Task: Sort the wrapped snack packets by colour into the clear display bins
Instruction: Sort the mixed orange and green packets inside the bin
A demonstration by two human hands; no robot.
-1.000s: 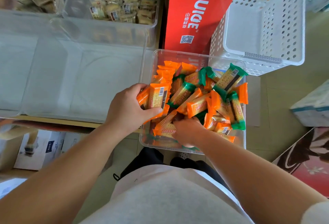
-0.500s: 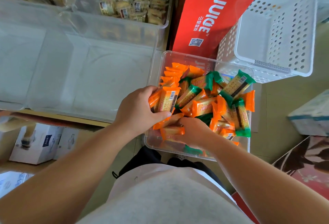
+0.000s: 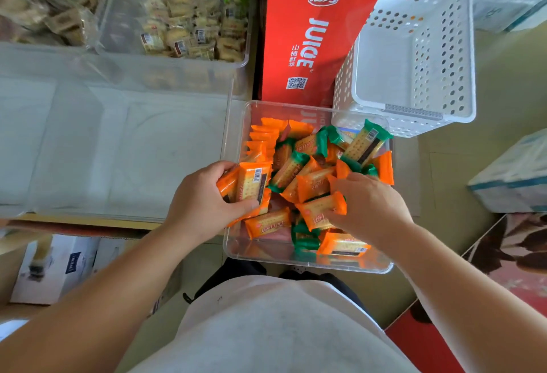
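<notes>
The left hand (image 3: 204,198) grips a stack of orange-wrapped cracker packets (image 3: 251,186) just above the left wall of the small clear plastic tub (image 3: 310,267) — thumb across the top packet, fingers (image 3: 216,167) pressed together round the far side. Held like that, I judge, the stack is a running collection: one colour gathered in one hand so it can go across in a single trip.

The right hand (image 3: 367,204) is down in the tub, its fingers curled round the right end of a single orange packet (image 3: 321,209). The thumb is hidden, so I cannot tell how firm the pinch is. This looks like the next packet for the stack.

The tub holds the unsorted mix — orange packets and green-ended packets (image 3: 367,140) heaped at all angles, with a row of orange ones standing on edge along its far left wall. It sits just past the right end of the counter (image 3: 88,220); what carries it is not visible.

At the counter's front edge stands the large clear display bin (image 3: 124,150), just beside the tub and the likely target. Behind it are clear bins of pale wrapped biscuits (image 3: 192,26). Near the tub's far right corner are a white perforated plastic basket (image 3: 414,55) and a red juice carton (image 3: 319,32).
</notes>
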